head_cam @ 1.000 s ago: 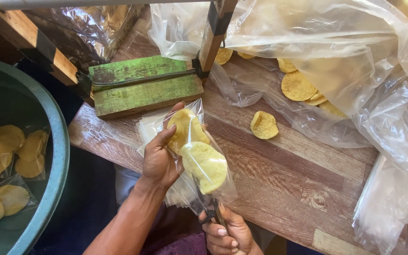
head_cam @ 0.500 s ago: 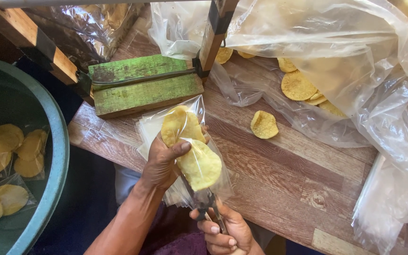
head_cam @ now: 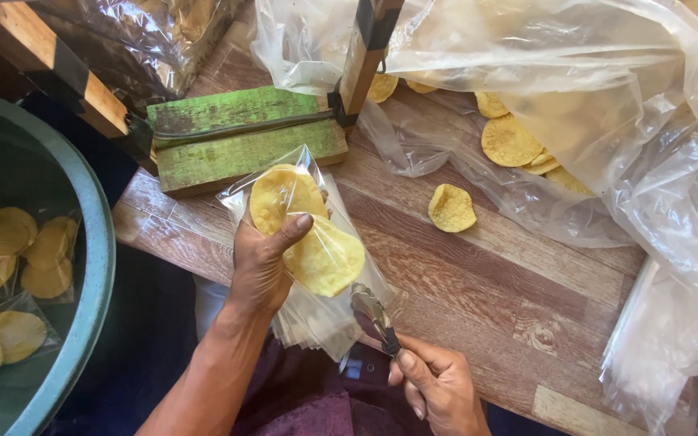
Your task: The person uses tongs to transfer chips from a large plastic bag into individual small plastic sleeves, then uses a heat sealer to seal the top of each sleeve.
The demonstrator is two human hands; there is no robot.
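My left hand (head_cam: 262, 262) pinches a small clear bag (head_cam: 309, 234) holding two yellow crackers (head_cam: 304, 230), thumb pressed on them so they sit flat, above the wooden table (head_cam: 478, 274) and just below the green wooden block (head_cam: 240, 137). My right hand (head_cam: 438, 387) is closed round metal tongs (head_cam: 375, 316), tips at the bag's lower end.

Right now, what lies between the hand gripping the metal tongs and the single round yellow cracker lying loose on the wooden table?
In the head view, only bare wood-grain table lies between the right hand with its tongs and the loose cracker.
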